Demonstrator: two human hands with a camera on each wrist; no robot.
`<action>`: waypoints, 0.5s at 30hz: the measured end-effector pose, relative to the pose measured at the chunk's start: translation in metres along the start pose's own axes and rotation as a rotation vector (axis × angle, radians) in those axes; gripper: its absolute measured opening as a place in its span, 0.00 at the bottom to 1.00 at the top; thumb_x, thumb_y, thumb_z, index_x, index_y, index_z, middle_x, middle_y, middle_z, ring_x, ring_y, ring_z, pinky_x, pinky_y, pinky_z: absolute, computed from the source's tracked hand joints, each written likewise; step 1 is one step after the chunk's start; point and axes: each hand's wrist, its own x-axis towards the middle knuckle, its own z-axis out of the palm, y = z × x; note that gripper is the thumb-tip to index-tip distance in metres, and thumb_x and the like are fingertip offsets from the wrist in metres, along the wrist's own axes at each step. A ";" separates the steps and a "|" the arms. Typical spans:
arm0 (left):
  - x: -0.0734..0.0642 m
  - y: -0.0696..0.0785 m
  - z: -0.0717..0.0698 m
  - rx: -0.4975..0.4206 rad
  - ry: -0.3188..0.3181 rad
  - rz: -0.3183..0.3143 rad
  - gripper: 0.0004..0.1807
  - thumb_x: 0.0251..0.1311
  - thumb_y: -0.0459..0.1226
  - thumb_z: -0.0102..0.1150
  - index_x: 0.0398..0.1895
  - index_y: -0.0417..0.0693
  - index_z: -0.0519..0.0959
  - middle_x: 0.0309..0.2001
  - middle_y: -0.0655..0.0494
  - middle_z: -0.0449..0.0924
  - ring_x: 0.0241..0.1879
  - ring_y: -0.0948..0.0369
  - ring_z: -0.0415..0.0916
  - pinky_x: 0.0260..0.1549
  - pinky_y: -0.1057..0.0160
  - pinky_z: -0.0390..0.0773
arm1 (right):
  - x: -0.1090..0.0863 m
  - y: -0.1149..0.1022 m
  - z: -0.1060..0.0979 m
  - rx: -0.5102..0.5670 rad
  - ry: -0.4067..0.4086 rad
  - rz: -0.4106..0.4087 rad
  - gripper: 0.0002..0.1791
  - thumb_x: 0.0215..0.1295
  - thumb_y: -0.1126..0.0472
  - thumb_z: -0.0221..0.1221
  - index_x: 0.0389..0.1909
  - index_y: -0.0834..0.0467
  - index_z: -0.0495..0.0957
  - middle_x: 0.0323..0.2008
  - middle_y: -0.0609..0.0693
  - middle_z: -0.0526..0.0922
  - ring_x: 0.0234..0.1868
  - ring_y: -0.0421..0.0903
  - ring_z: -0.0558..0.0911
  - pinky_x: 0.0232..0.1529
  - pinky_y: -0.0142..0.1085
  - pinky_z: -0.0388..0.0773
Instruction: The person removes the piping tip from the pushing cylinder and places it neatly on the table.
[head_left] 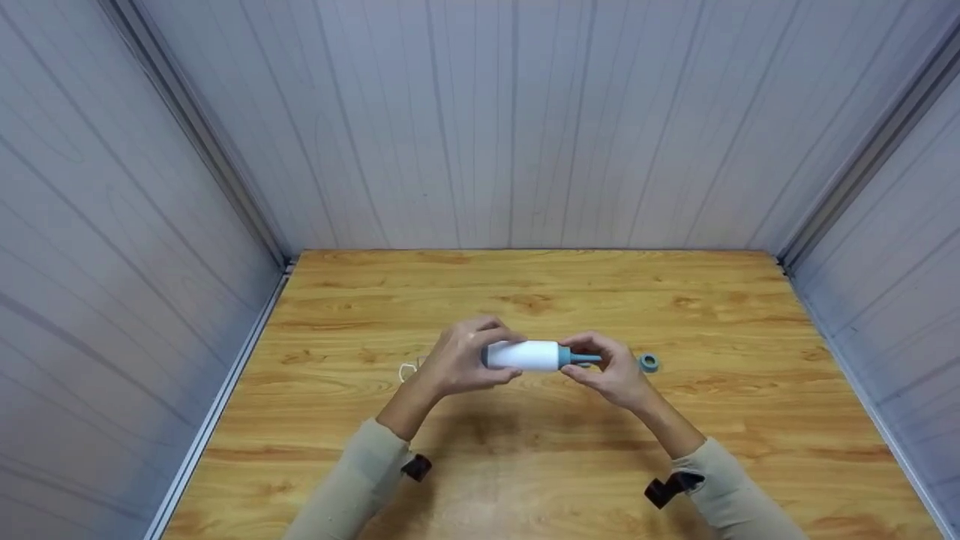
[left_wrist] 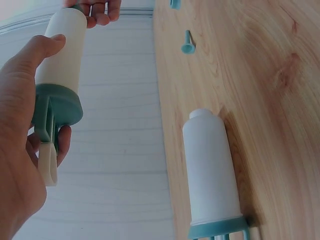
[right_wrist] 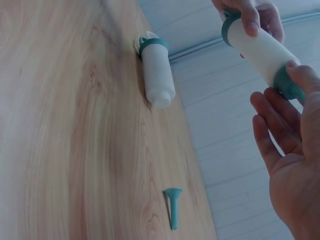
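A white icing syringe point(head_left: 529, 355) with green ends is held level above the table. My left hand point(head_left: 459, 361) grips its barrel near the handle end, thumb along the white side in the left wrist view. Green finger loops and a cream plunger ring point(left_wrist: 48, 165) stick out below that palm. At the other end, my right hand point(head_left: 619, 375) pinches the green collar point(right_wrist: 284, 82) between thumb and fingers. A slim green nozzle point(head_left: 587, 358) points from this collar toward the right palm; in the right wrist view the thumb partly hides it.
A second white syringe point(left_wrist: 210, 165) with a green collar lies on the wooden table point(head_left: 525, 480), its front end bare. A loose green nozzle point(right_wrist: 173, 207) lies farther along. Right of my right hand is a green ring point(head_left: 649, 363). Pale panel walls point(head_left: 480, 150) enclose the table.
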 end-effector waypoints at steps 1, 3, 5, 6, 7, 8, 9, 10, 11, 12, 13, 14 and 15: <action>0.000 0.000 0.000 0.005 0.003 0.007 0.22 0.61 0.46 0.84 0.56 0.52 0.92 0.51 0.50 0.93 0.49 0.52 0.92 0.46 0.52 0.92 | 0.000 0.000 0.000 0.002 0.002 -0.001 0.17 0.71 0.77 0.68 0.59 0.72 0.84 0.54 0.33 0.90 0.53 0.35 0.90 0.53 0.31 0.91; 0.001 0.001 0.000 0.015 0.015 0.028 0.21 0.60 0.46 0.85 0.56 0.53 0.92 0.50 0.50 0.93 0.49 0.52 0.91 0.47 0.53 0.92 | 0.001 0.001 0.000 0.006 0.006 -0.004 0.16 0.72 0.75 0.69 0.59 0.72 0.84 0.53 0.35 0.90 0.52 0.37 0.90 0.53 0.31 0.91; 0.002 0.002 0.000 0.024 0.027 0.047 0.21 0.60 0.46 0.85 0.55 0.53 0.92 0.50 0.51 0.92 0.48 0.53 0.91 0.47 0.54 0.93 | 0.000 0.000 0.001 0.017 0.003 -0.002 0.16 0.73 0.74 0.69 0.58 0.73 0.82 0.53 0.35 0.90 0.52 0.38 0.90 0.52 0.31 0.91; 0.002 0.003 0.000 0.027 0.031 0.055 0.22 0.59 0.46 0.85 0.55 0.53 0.92 0.50 0.51 0.92 0.48 0.53 0.91 0.47 0.54 0.93 | 0.000 0.000 0.001 0.024 -0.003 -0.004 0.17 0.72 0.75 0.69 0.58 0.73 0.81 0.53 0.35 0.89 0.52 0.38 0.90 0.52 0.31 0.91; 0.002 0.003 0.000 0.030 0.036 0.062 0.22 0.59 0.46 0.85 0.55 0.53 0.92 0.50 0.51 0.92 0.48 0.53 0.91 0.48 0.54 0.93 | 0.000 0.000 0.002 0.032 -0.010 -0.008 0.17 0.72 0.76 0.68 0.59 0.74 0.79 0.53 0.35 0.89 0.51 0.38 0.91 0.52 0.31 0.91; 0.002 0.004 0.000 0.034 0.040 0.069 0.22 0.59 0.46 0.85 0.55 0.53 0.92 0.50 0.51 0.92 0.49 0.53 0.91 0.48 0.54 0.93 | 0.001 -0.001 0.003 0.044 -0.019 -0.014 0.17 0.72 0.77 0.67 0.59 0.75 0.78 0.53 0.35 0.88 0.50 0.37 0.91 0.51 0.31 0.91; 0.003 0.005 0.000 0.034 0.043 0.074 0.22 0.59 0.46 0.86 0.55 0.53 0.92 0.50 0.51 0.92 0.49 0.53 0.91 0.48 0.54 0.93 | 0.001 -0.002 0.004 0.058 -0.029 -0.022 0.18 0.72 0.79 0.66 0.59 0.76 0.76 0.53 0.36 0.88 0.49 0.37 0.91 0.51 0.31 0.91; 0.003 0.005 0.000 0.036 0.048 0.080 0.22 0.58 0.46 0.86 0.54 0.53 0.92 0.50 0.51 0.92 0.48 0.53 0.91 0.48 0.55 0.93 | 0.001 -0.002 0.004 0.075 -0.038 -0.030 0.18 0.71 0.80 0.64 0.59 0.77 0.74 0.52 0.36 0.87 0.48 0.36 0.90 0.50 0.32 0.92; 0.003 0.006 -0.001 0.036 0.051 0.083 0.22 0.58 0.46 0.86 0.54 0.52 0.92 0.50 0.51 0.92 0.48 0.53 0.91 0.48 0.55 0.93 | 0.002 -0.003 0.005 0.088 -0.046 -0.040 0.18 0.71 0.81 0.63 0.59 0.78 0.73 0.52 0.37 0.87 0.47 0.36 0.90 0.49 0.32 0.92; 0.003 0.007 -0.001 0.038 0.054 0.087 0.21 0.58 0.46 0.86 0.54 0.52 0.92 0.50 0.51 0.92 0.48 0.53 0.91 0.47 0.55 0.93 | 0.002 -0.003 0.006 0.101 -0.052 -0.051 0.18 0.71 0.82 0.62 0.59 0.78 0.72 0.52 0.37 0.87 0.46 0.36 0.90 0.48 0.32 0.92; 0.004 0.007 -0.001 0.039 0.055 0.090 0.21 0.58 0.46 0.86 0.54 0.52 0.92 0.49 0.51 0.92 0.47 0.54 0.92 0.47 0.56 0.93 | 0.002 -0.003 0.006 0.114 -0.058 -0.060 0.18 0.71 0.83 0.61 0.59 0.78 0.71 0.51 0.37 0.87 0.45 0.35 0.90 0.48 0.32 0.91; 0.004 0.008 -0.002 0.039 0.054 0.091 0.22 0.58 0.45 0.86 0.54 0.52 0.92 0.49 0.51 0.92 0.47 0.54 0.92 0.46 0.56 0.93 | 0.003 -0.003 0.007 0.127 -0.061 -0.067 0.18 0.71 0.83 0.61 0.58 0.79 0.70 0.50 0.38 0.86 0.44 0.35 0.90 0.47 0.32 0.91; 0.004 0.008 -0.002 0.040 0.054 0.091 0.22 0.58 0.45 0.86 0.54 0.52 0.92 0.49 0.51 0.92 0.46 0.54 0.92 0.46 0.56 0.93 | 0.003 -0.003 0.007 0.138 -0.063 -0.075 0.17 0.72 0.83 0.60 0.58 0.79 0.69 0.50 0.38 0.86 0.44 0.35 0.89 0.46 0.32 0.91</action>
